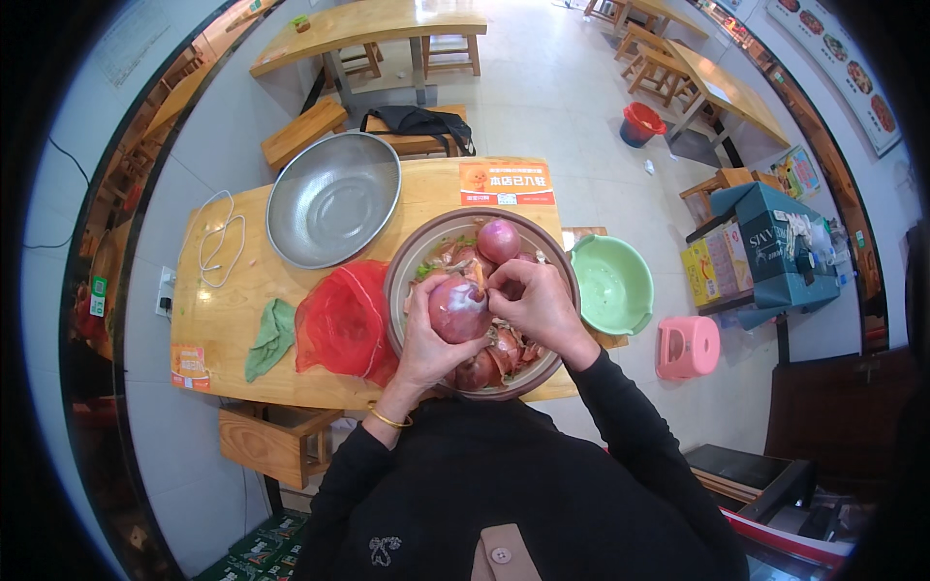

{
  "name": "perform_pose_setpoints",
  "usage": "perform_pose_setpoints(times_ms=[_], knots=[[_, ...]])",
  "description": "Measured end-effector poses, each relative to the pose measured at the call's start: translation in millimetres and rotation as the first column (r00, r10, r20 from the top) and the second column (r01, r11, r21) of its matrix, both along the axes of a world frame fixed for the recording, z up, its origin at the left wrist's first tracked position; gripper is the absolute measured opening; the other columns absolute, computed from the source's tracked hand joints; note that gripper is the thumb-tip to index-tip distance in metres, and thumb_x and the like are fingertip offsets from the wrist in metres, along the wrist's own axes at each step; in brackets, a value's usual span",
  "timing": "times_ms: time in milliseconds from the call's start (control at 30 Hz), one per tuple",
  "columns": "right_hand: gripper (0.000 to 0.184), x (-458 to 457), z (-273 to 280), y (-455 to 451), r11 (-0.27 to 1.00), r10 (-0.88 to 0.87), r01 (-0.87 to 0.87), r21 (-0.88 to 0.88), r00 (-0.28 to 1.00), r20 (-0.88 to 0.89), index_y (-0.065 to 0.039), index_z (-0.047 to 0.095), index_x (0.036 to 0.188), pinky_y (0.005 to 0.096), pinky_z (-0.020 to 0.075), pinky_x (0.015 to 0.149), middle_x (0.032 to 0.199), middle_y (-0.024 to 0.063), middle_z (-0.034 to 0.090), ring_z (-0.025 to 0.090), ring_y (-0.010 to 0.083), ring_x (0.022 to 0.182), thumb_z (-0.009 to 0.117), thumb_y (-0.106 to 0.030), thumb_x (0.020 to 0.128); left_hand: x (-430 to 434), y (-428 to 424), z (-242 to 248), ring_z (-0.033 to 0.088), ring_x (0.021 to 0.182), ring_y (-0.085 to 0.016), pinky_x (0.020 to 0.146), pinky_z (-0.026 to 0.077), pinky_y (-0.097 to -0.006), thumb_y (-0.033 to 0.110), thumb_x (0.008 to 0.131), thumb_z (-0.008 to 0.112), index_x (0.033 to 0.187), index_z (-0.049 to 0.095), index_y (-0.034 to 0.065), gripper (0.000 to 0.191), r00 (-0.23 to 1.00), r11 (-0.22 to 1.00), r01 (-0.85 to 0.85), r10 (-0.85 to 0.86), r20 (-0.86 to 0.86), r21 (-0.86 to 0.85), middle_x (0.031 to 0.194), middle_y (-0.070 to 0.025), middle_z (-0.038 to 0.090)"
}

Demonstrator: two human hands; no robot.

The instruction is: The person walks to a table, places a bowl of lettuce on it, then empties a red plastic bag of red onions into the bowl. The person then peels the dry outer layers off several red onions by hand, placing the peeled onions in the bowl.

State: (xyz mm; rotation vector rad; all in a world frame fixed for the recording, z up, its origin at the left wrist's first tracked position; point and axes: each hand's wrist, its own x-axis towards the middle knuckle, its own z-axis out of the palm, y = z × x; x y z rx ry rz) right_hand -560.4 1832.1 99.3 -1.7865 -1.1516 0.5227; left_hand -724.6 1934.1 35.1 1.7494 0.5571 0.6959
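Note:
My left hand (432, 338) is closed around a large red onion (459, 311), held above a round basin (402, 279) with a brown rim. The fingertips of my right hand (536, 305) pinch at the onion's end, where dry skin sticks up; whether a loose piece is between them I cannot tell. Another red onion (498, 241) rests at the far side of the basin. More onions, papery skins and green bits lie beneath my hands, partly hidden by them. A red mesh bag (341, 319) touches the basin's left side.
On the wooden table (225, 312) are a large metal bowl (334, 200), a green cloth (272, 340) and a white cable (211, 247). A light green plastic basin (614, 285) is at the right, beyond the table's edge. Farther right, a pink stool (688, 348) stands on the floor.

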Motion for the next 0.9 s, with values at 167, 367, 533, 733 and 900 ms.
perform_pose_setpoints(times_ms=[167, 367, 533, 733, 900], knots=[[0.007, 12, -24, 0, 0.994, -0.059, 0.046, -0.095, 0.989, -0.135, 0.004, 0.069, 0.085, 0.0268, 0.054, 0.061, 0.071, 0.005, 0.069, 0.066, 0.0114, 0.063, 0.069, -0.003, 0.084, -7, 3, -5, 0.05, 0.128, -0.023, 0.108, 0.044, -0.0367, 0.013, 0.061, 0.094, 0.139, 0.041, 0.0064, 0.094, 0.989, 0.98, 0.14, -0.132, 0.064, -0.144, 0.135, -0.0101, 0.049], [0.008, 35, -44, -15, 0.961, -0.08, 0.082, -0.264, 0.997, 0.019, 0.005, 0.067, 0.09, 0.0262, 0.0552, 0.066, 0.08, 0.005, 0.071, 0.068, 0.01, 0.074, 0.066, -0.003, 0.088, -13, 7, 2, 0.048, 0.13, -0.021, 0.108, 0.044, -0.0366, 0.006, 0.063, 0.091, 0.142, 0.039, 0.0086, 0.094, 0.963, 0.797, 0.231, -0.105, 0.249, -0.557, 0.137, -0.0089, 0.048], [0.017, 17, -33, -15, 0.997, 0.073, -0.063, 0.037, 0.85, -0.521, 0.004, 0.069, 0.107, 0.026, 0.0557, 0.077, 0.097, 0.0074, 0.071, 0.068, 0.0102, 0.089, 0.068, -0.005, 0.092, -11, 12, 3, 0.048, 0.13, -0.021, 0.109, 0.044, -0.0372, 0.005, 0.064, 0.091, 0.145, 0.038, 0.0085, 0.096, 0.954, 0.807, 0.262, -0.132, 0.27, -0.53, 0.138, -0.009, 0.048], [0.017, 4, 0, -6, 0.994, 0.113, -0.11, 0.027, 0.977, -0.178, 0.001, 0.073, 0.105, 0.0302, 0.0556, 0.08, 0.096, 0.0098, 0.073, 0.07, 0.016, 0.088, 0.072, -0.009, 0.091, -10, 14, -1, 0.046, 0.134, -0.021, 0.112, 0.04, -0.0366, 0.006, 0.065, 0.091, 0.146, 0.038, 0.0082, 0.098, 0.945, 0.874, 0.305, -0.227, 0.236, -0.378, 0.141, -0.0095, 0.047], [0.011, 5, 13, -2, 0.98, 0.194, -0.194, 0.052, 0.981, 0.013, -0.001, 0.075, 0.096, 0.0316, 0.0561, 0.076, 0.089, 0.0096, 0.072, 0.07, 0.0206, 0.082, 0.076, -0.003, 0.085, -16, 21, -2, 0.046, 0.134, -0.022, 0.115, 0.037, -0.037, 0.009, 0.063, 0.092, 0.145, 0.039, 0.0081, 0.098, 0.943, 0.882, 0.323, -0.272, 0.19, -0.344, 0.142, -0.0098, 0.046]])
